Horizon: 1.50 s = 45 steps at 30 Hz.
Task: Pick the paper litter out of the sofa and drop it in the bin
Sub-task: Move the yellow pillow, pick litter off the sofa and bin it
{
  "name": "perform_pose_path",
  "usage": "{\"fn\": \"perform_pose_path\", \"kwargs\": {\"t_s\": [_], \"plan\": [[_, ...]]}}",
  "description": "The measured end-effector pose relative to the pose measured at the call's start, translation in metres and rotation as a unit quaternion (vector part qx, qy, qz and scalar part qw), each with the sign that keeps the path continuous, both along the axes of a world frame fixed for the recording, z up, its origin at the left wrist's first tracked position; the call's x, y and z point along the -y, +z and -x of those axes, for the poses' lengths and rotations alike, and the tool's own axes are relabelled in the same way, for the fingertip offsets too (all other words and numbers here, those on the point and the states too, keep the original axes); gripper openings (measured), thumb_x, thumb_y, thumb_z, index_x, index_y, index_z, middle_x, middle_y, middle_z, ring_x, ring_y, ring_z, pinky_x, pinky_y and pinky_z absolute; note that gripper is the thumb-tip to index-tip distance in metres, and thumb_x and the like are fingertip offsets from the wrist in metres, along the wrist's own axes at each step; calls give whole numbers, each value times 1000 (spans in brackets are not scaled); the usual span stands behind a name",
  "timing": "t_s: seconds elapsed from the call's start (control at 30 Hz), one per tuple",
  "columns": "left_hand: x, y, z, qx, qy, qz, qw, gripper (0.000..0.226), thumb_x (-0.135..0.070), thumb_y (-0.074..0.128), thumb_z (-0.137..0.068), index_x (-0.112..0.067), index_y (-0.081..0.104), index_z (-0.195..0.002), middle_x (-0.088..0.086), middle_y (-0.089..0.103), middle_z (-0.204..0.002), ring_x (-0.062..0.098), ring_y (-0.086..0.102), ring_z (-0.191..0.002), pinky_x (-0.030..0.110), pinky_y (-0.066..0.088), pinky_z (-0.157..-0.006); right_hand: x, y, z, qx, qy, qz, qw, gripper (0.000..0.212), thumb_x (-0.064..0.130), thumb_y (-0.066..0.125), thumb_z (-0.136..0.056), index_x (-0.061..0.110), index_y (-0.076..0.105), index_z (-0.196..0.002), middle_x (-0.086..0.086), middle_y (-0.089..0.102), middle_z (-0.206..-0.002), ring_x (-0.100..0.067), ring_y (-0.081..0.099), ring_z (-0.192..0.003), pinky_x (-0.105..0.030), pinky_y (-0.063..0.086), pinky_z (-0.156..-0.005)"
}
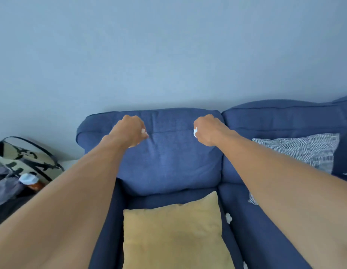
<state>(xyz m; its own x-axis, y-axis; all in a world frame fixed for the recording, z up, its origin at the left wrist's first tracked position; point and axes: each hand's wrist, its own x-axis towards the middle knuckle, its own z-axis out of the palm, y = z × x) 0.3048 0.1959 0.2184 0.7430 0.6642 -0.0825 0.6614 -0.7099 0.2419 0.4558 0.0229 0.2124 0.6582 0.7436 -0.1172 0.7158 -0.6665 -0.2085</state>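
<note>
— Both hands are up in front of the sofa back. The left hand [130, 132] is curled into a fist, with something pale just showing at the fingertips; I can't tell whether that's paper or only nails.

— And the other?

— The right hand [208, 132] is clenched round a white paper scrap [195, 132], a bit of it poking out on the thumb side.

— Any litter left on the blue sofa [168, 162]?

— One crumpled white piece [228, 218] sits in the crease between the two seat cushions, just beside the yellow cushion's [174, 237] right edge. Another white fleck [245, 265] shows lower down the same crease, at the bottom of view.

— What else is there?

— A striped grey-and-white cushion [302, 150] leans against the right-hand backrest, partly behind the right forearm. Off the sofa's left arm stands a patterned bag [23, 156] with clothes and a white-capped bottle [30, 179] in it.

— A bin?

— I can't make one out.
</note>
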Motion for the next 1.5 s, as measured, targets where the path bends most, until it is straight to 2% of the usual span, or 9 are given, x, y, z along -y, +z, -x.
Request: {"fn": "perform_pose_path", "kwargs": {"t_s": [0.1, 0.3, 0.6, 0.7, 0.83, 1.0, 1.17, 1.33, 1.5], "plan": [[27, 31, 12, 21, 32, -3, 999, 11, -22, 60, -86, -16, 69, -86, 4, 70, -71, 23, 64, -86, 28, 47, -63, 18, 33, 0, 10, 35, -13, 999, 13, 16, 47, -97, 7, 56, -93, -8, 44, -98, -25, 45, -81, -28, 38, -65], [92, 78, 53, 55, 125, -45, 990, 8, -20, 63, -82, -15, 66, -77, 3, 69, -64, 20, 65, -74, 24, 41, -53, 56, 80, 10, 29, 111, -55, 992, 33, 13, 50, -91, 13, 34, -62, -2, 33, -72, -20, 35, -57, -26, 24, -48], [169, 126, 150, 29, 244, -138, 959, 24, -15, 52, -87, -19, 74, -94, 12, 64, -108, 32, 62, -96, 33, 52, -78, 68, 135, 73, 47, 253, -97, 961, 16, 19, 51, -94, 5, 55, -85, -8, 45, -92, -29, 48, -78, -27, 32, -54], [192, 148, 208, 12, 306, -168, 937, 25, -11, 52, -88, -13, 74, -100, 12, 66, -103, 31, 63, -90, 35, 55, -77, 59, 154, 122, 45, 316, -123, 940, 15, 16, 48, -93, 7, 52, -81, -9, 49, -97, -29, 50, -80, -30, 37, -60], [222, 160, 274, 19, 366, -174, 914, 19, -7, 54, -88, -8, 70, -98, 11, 67, -94, 29, 64, -88, 36, 55, -78, 50, 163, 181, 64, 382, -137, 912, 17, 13, 46, -94, 6, 59, -101, -13, 54, -108, -30, 53, -86, -32, 41, -68], [286, 163, 376, 12, 465, -188, 865, 22, -8, 54, -90, -7, 74, -99, 12, 69, -109, 29, 66, -98, 36, 53, -89, 60, 170, 287, 59, 475, -152, 865, 23, 9, 47, -92, 7, 63, -110, -15, 58, -114, -32, 57, -89, -30, 42, -69], [369, 158, 475, 8, 561, -176, 809, 16, -9, 58, -89, -9, 73, -93, 13, 69, -98, 29, 69, -82, 39, 59, -78, 107, 170, 396, 45, 564, -155, 810, 27, 17, 49, -94, 8, 59, -117, -16, 59, -120, -32, 58, -102, -32, 43, -75], [460, 158, 543, -26, 620, -169, 766, 18, -15, 61, -89, -7, 75, -97, 14, 71, -100, 30, 67, -90, 37, 56, -83, 156, 170, 479, 20, 634, -178, 752, 19, 30, 50, -95, 13, 58, -101, -13, 59, -113, -28, 55, -95, -34, 42, -75], [520, 148, 593, 3, 668, -170, 724, 14, -19, 68, -88, -7, 75, -91, 16, 71, -88, 29, 69, -77, 38, 59, -76, 191, 160, 537, 3, 672, -168, 721, 20, 26, 47, -95, 12, 60, -102, -12, 58, -114, -29, 56, -99, -35, 45, -79]]}}
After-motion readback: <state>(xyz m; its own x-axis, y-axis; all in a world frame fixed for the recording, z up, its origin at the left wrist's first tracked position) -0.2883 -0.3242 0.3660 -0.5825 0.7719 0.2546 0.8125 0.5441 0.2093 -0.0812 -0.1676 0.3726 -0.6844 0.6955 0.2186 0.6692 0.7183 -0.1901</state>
